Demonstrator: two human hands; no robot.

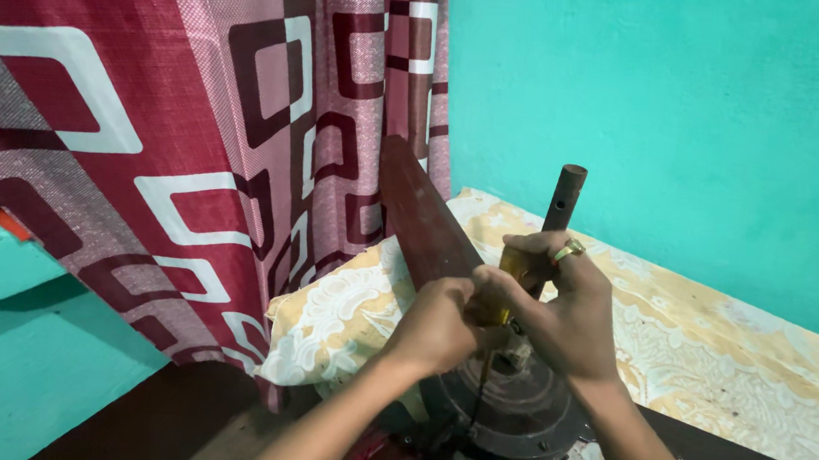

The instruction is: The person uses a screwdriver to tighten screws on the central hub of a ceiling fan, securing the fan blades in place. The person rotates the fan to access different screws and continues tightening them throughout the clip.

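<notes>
Hands meet over a dark round fan motor that we have lying on a bed. Our left hand is curled almost shut, fingers pinched on the lower end of a yellow-handled screwdriver, near where the tool meets the motor's hub. Our right hand, with a ring on one finger, is wrapped closed around the handle from above. A brown rod stands up from the motor behind our right hand, and a dark brown fan blade slants up to the left. A yellow patterned sheet covers the bed; a red and white curtain hangs on the left, against a turquoise wall. Our hands hide the screwdriver's tip and the hub, so we cannot tell what the tip touches.
</notes>
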